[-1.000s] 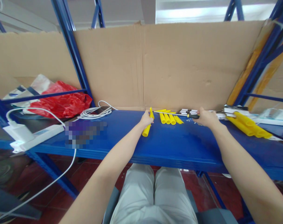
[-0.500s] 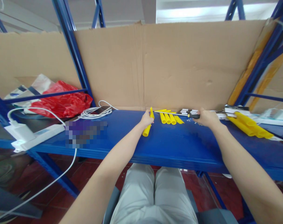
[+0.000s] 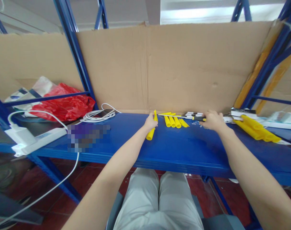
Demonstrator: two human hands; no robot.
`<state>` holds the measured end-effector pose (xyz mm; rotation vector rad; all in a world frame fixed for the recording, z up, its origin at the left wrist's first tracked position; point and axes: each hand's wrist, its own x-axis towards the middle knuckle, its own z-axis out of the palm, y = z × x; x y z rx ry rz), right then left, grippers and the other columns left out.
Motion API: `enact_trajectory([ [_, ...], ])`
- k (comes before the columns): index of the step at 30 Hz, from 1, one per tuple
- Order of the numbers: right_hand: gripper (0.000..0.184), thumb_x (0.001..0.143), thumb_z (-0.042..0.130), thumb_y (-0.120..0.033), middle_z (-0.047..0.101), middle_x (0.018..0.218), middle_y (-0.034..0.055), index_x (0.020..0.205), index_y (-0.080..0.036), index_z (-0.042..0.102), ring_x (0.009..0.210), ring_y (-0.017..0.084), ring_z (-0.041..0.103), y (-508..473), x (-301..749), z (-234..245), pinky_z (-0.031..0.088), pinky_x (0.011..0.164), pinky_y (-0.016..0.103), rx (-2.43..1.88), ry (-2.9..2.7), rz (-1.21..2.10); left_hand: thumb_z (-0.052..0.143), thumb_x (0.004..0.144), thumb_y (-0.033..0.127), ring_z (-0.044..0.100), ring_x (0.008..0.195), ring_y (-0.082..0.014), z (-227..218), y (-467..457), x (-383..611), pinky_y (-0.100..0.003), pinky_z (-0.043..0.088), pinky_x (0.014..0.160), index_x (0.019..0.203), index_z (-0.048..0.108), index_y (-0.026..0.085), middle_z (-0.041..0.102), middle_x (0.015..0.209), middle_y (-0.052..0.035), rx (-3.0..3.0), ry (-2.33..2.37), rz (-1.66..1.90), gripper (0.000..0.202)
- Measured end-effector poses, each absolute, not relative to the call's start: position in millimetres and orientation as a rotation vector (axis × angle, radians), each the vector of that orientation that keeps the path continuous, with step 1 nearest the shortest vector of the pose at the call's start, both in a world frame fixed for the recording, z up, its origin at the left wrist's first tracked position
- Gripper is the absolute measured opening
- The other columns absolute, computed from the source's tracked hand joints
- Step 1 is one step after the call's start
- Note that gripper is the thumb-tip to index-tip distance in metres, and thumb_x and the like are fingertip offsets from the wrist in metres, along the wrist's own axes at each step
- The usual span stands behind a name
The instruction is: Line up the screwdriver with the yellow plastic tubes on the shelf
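My left hand [image 3: 150,121] is closed around the upper part of a yellow tube [image 3: 150,134], which leans on the blue shelf with its open round end towards me. To the right, my right hand [image 3: 213,120] has its fingers round the end of a black and yellow handle of a screwdriver [image 3: 198,118]. The long thin metal shaft points left, its tip near the tube in my left hand. Under the shaft lie several yellow tubes [image 3: 173,121] side by side, with flatter yellow pieces [image 3: 184,123] next to them. Small bits [image 3: 196,122] are scattered near the handle.
More yellow tubes [image 3: 258,129] are piled at the right, beside black and white packets [image 3: 243,112]. On the left are a coiled white cable [image 3: 94,117], a red plastic bag [image 3: 64,102] and a power strip [image 3: 44,140]. A cardboard panel [image 3: 179,67] stands behind.
My right hand has shifted very slightly at the screwdriver handle. My left hand and the tube in it look almost unmoved.
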<state>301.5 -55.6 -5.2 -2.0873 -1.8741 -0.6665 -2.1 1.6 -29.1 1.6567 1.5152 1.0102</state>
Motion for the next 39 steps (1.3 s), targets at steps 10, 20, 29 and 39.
enact_trajectory([
  [10, 0.040, 0.078, 0.053, -0.036, 0.073, 0.104, 0.0170, 0.111, -0.018, 0.066, 0.102, 0.035, 0.065, -60, 296, 1, 0.042, 0.086, 0.044, -2.145, -1.844, -0.519, 0.055, 0.084, -0.003, 0.058, 0.052, -0.0032, -26, -3, -2, -0.014, 0.040, 0.043, 0.128, 0.047, 0.020, 0.067, 0.123, -0.0091, 1.646, 1.498, 1.019, 0.051],
  [20, 0.041, 0.075, 0.057, -0.035, 0.072, 0.097, 0.0167, 0.111, -0.016, 0.061, 0.097, 0.033, 0.065, -59, 294, 0, 0.041, 0.086, 0.043, -2.170, -1.825, -0.591, 0.051, 0.085, -0.005, 0.056, 0.051, -0.0026, -26, -2, -2, -0.014, 0.038, 0.041, 0.128, 0.046, 0.019, 0.067, 0.123, -0.0086, 1.661, 1.487, 1.013, 0.050],
  [29, 0.031, 0.080, 0.050, -0.036, 0.073, 0.109, 0.0158, 0.098, -0.020, 0.070, 0.107, 0.035, 0.063, -62, 292, 1, 0.041, 0.086, 0.044, -2.136, -1.890, -0.553, 0.055, 0.084, -0.004, 0.063, 0.058, -0.0052, -27, -1, -3, -0.014, 0.040, 0.043, 0.129, 0.046, 0.021, 0.068, 0.124, -0.0087, 1.655, 1.497, 1.009, 0.052],
  [39, 0.037, 0.078, 0.058, -0.033, 0.074, 0.093, 0.0143, 0.112, -0.018, 0.062, 0.094, 0.033, 0.067, -59, 291, -2, 0.041, 0.085, 0.043, -2.186, -1.860, -0.547, 0.056, 0.083, -0.003, 0.063, 0.058, -0.0050, -29, 1, -3, -0.013, 0.040, 0.043, 0.129, 0.047, 0.022, 0.068, 0.125, -0.0078, 1.659, 1.504, 1.020, 0.053],
])
